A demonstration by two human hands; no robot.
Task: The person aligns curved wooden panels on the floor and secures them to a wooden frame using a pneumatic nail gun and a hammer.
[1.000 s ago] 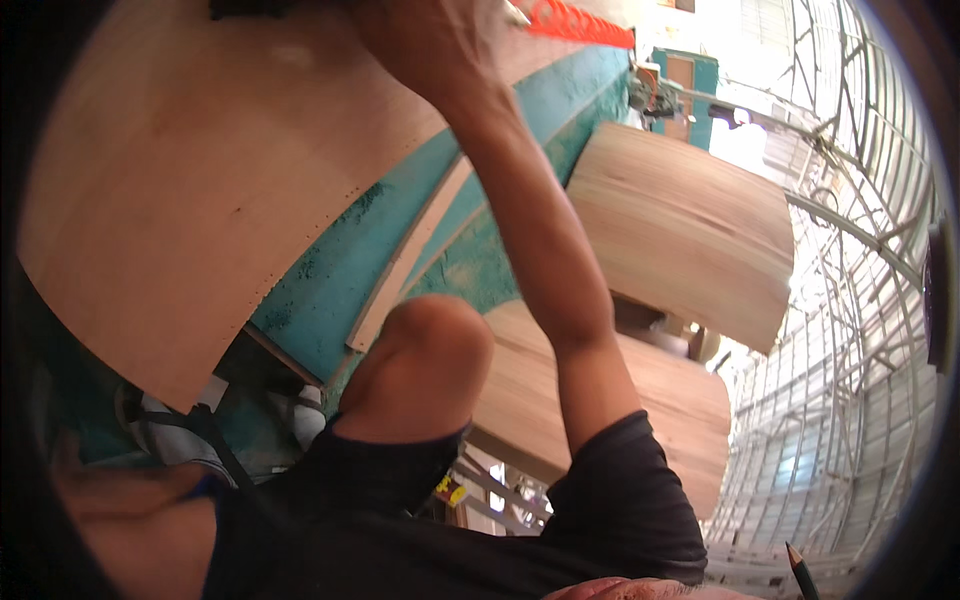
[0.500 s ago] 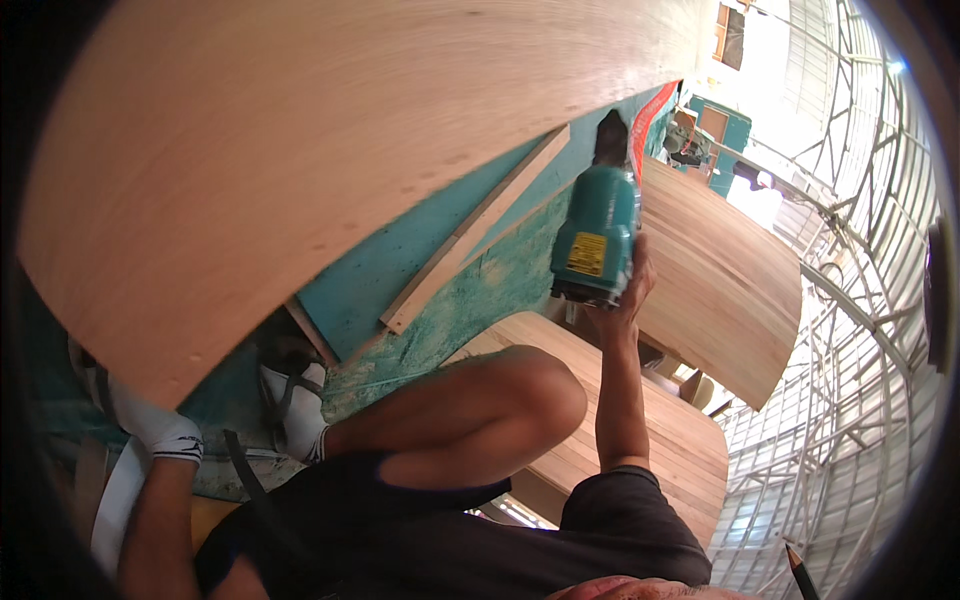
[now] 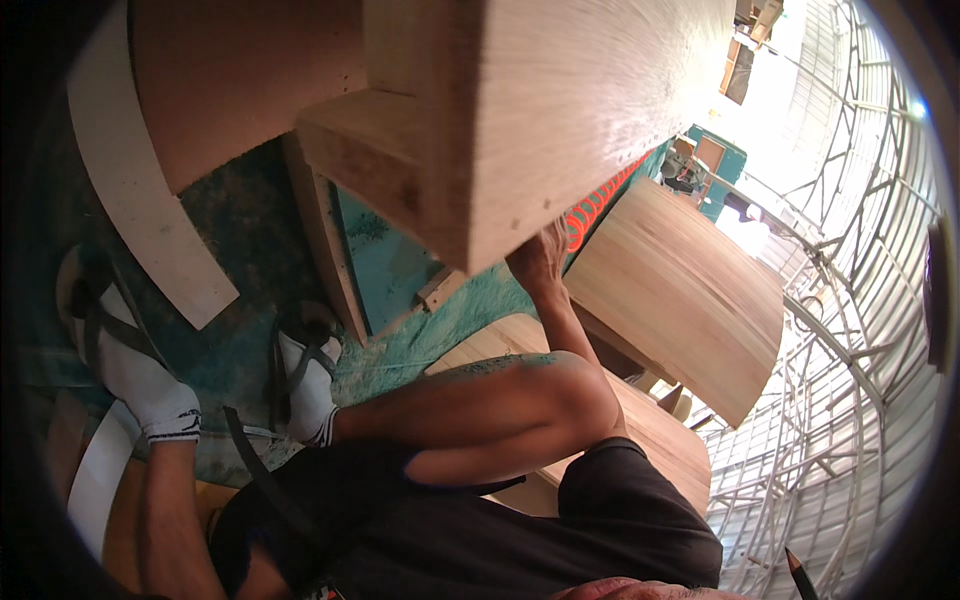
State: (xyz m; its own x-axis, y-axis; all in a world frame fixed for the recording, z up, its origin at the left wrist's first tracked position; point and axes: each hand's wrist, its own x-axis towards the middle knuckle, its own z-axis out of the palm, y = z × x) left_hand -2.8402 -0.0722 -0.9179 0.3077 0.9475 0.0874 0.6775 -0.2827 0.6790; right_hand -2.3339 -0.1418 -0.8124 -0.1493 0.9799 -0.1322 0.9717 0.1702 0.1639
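A large pale wooden piece (image 3: 585, 105) fills the upper middle, its near corner tilted toward me. A wooden ledge (image 3: 370, 145) and a reddish-brown board (image 3: 240, 75) show on its left side. My right hand (image 3: 541, 258) reaches to the lower edge of the big piece, with fingers curled and partly hidden behind it. Beside that hand runs a red coiled air hose (image 3: 590, 215). The teal nail gun seen in this hand a moment ago is now concealed by the wood. My left hand does not show.
Striped wooden panels (image 3: 690, 300) with rounded corners stand to the right. Wood strips (image 3: 345, 260) and a teal board (image 3: 385, 255) lie beyond my bent knee (image 3: 560, 390). A curved pale strip (image 3: 160, 190) is near my sandalled feet (image 3: 125, 350) at left.
The big wooden piece has turned and shifted up and right, exposing its corner and left side. My right hand has moved left and slightly up; the nail gun has gone out of sight.
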